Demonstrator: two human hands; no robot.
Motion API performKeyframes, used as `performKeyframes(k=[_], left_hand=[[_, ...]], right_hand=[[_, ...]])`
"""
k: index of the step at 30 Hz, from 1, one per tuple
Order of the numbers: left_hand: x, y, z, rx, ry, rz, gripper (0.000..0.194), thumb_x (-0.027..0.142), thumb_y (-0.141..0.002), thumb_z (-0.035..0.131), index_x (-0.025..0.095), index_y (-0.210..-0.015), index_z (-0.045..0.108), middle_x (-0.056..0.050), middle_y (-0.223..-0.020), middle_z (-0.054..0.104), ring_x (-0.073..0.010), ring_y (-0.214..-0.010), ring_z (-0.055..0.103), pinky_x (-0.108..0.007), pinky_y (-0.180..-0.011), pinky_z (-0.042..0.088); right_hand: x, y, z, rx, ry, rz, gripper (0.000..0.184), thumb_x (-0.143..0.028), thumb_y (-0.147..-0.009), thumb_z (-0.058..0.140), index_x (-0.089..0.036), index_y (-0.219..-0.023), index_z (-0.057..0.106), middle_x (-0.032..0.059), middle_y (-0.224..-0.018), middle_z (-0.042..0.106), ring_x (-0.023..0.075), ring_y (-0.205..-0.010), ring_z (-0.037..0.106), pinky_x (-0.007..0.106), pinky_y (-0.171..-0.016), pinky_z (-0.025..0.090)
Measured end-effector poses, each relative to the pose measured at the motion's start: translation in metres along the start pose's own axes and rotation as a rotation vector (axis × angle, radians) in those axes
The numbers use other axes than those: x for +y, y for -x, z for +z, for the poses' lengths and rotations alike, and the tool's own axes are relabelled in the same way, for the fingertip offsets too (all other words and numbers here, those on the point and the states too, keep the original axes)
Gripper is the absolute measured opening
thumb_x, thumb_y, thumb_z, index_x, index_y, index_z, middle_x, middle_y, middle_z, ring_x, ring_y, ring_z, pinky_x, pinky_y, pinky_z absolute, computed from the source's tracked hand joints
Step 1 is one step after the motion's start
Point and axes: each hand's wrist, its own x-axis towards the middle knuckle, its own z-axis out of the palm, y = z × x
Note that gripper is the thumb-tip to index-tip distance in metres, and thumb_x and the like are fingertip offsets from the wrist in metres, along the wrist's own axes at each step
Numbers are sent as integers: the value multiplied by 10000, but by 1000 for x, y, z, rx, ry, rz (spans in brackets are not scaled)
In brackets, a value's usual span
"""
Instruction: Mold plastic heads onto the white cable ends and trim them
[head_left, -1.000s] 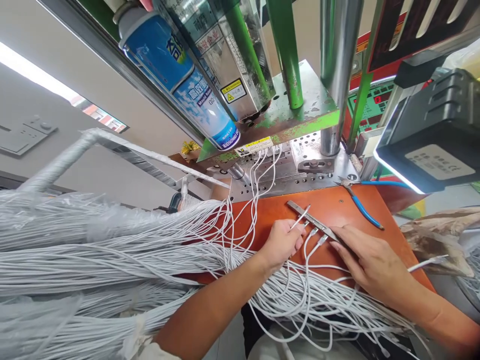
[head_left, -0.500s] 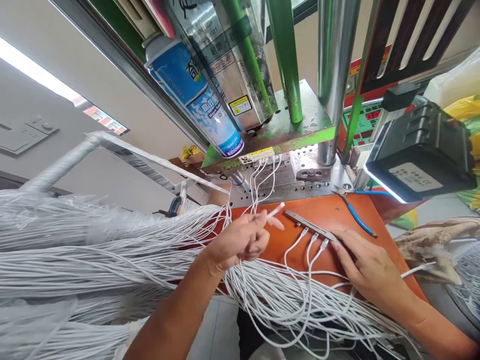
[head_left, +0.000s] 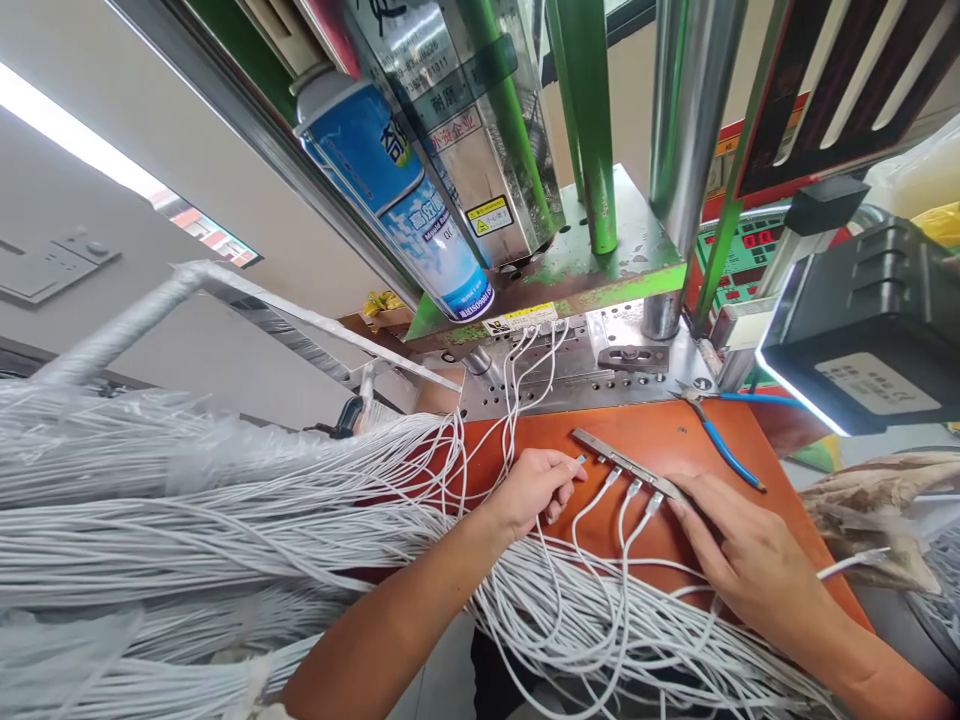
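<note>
left hand (head_left: 536, 487) pinching a white cable end (head_left: 581, 460) beside a metal bar (head_left: 626, 460), right hand (head_left: 750, 535) gripping that bar, three plugs (head_left: 635, 487) along it, orange surface (head_left: 667, 428) below

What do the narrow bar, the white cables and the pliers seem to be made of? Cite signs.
Bar: metal, probably steel; grey with a slight sheen.
White cables: likely plastic-sheathed; smooth, bending in loose loops.
Pliers: dull grey head, apparently metal; blue handles probably plastic-coated, given their even colour.
</note>
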Motion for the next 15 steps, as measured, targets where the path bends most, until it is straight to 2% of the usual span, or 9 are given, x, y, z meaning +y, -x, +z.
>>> performKeyframes(k=[7,13,15], left_hand=[[9,3,12,26,-117,-27,172,282,-906,627,139,-843,699,75,-524,498,-53,-376,334,-192,-372,248],[4,-3,17,-7,-138,27,284,359,-933,620,155,-739,651,78,-472,451,-63,-434,335,-206,-480,254],[2,-5,19,16,-228,57,338,375,-957,596,166,-692,622,64,-477,458,-79,-460,371,-226,-509,281]], right_hand=[[-4,-1,-3,-33,-12,-15,224,-296,-1100,492,-228,-1277,611,64,-1110,725,222,-975,694,354,-878,515],[-6,-4,-10,-143,-62,-65,254,-284,-1092,512,-236,-1326,599,58,-1092,713,194,-940,695,313,-832,532],[-6,-4,-11,-163,-66,-72,272,-287,-1089,521,-242,-1346,596,55,-1073,706,189,-917,689,305,-811,532]])
